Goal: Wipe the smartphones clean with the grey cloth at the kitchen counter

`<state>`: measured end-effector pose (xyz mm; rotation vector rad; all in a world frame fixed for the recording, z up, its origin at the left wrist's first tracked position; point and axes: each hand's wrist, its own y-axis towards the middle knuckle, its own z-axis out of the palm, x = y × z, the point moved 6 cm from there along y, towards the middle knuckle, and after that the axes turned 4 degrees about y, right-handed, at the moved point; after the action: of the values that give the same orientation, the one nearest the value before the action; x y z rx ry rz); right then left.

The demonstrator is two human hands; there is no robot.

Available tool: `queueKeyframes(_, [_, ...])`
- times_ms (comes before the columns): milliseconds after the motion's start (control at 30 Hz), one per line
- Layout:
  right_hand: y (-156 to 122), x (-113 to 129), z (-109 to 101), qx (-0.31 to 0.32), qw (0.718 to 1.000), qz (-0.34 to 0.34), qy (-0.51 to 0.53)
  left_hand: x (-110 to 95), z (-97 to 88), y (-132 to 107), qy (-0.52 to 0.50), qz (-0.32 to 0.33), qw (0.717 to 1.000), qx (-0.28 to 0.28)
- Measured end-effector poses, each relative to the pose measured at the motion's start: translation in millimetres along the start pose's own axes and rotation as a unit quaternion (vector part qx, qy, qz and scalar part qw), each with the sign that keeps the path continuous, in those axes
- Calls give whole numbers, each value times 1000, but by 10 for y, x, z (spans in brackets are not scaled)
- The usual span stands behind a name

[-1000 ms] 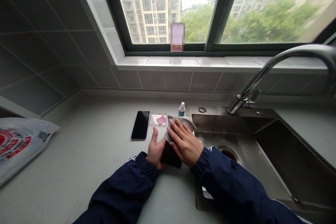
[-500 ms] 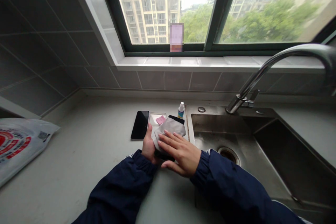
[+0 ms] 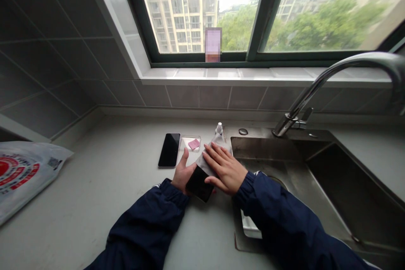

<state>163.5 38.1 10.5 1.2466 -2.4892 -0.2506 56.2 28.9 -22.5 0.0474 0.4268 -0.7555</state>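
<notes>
My left hand [image 3: 184, 174] cups a black phone [image 3: 198, 184] from below, just above the grey counter [image 3: 104, 202]. My right hand [image 3: 224, 167] lies on top of it, fingers pressed flat on a grey cloth [image 3: 209, 157] that covers the phone's far end. A small white dropper bottle [image 3: 218, 128] stands right behind the cloth. A second black phone [image 3: 169, 149] lies flat on the counter to the left, next to a clear tray [image 3: 188, 142] with a pink square in it.
A steel sink [image 3: 284, 164] with a curved tap [image 3: 319, 80] fills the right side. A printed plastic bag [image 3: 22, 173] lies at the far left. Grey tiled walls and a window sill [image 3: 240, 74] close off the back.
My right hand has slid the cloth back up towards the far end of the phone, baring its near end. The left hand keeps the phone in place.
</notes>
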Motion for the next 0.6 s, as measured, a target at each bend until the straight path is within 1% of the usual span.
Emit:
queueKeyframes(67, [-6,91,59,0,1000,-1,7,-17,-32,14,-10,32,999,-10])
queueKeyframes(100, [-10,161,97,4,1000,-9,15,-29,-61,18,-14,52,998,-29])
queueKeyframes(200, [-23,377,191,27,998,-31,48,-90,-182,-11,-14,119,984,-134])
queueKeyframes(233, [-27,432,208,36,997,-35,57,-110,-215,-32,-9,133,977,-165])
queueKeyframes(267, [-31,476,217,45,996,-37,66,-125,-233,-48,-5,136,974,-181])
queueKeyframes(300, [-35,512,219,54,995,-39,74,-129,-234,-54,-3,125,976,-179])
queueKeyframes(333, [-39,542,217,63,994,-42,83,-125,-221,-52,-1,103,982,-160])
queueKeyframes(433, [-54,617,199,83,989,-56,107,-127,-175,-50,-1,43,996,-79])
queueKeyframes(500, [-65,654,187,90,987,-68,116,-143,-186,-57,-1,30,998,-54])
queueKeyframes(600, [-76,667,183,97,985,-76,120,-152,-212,-55,-2,35,999,-39])
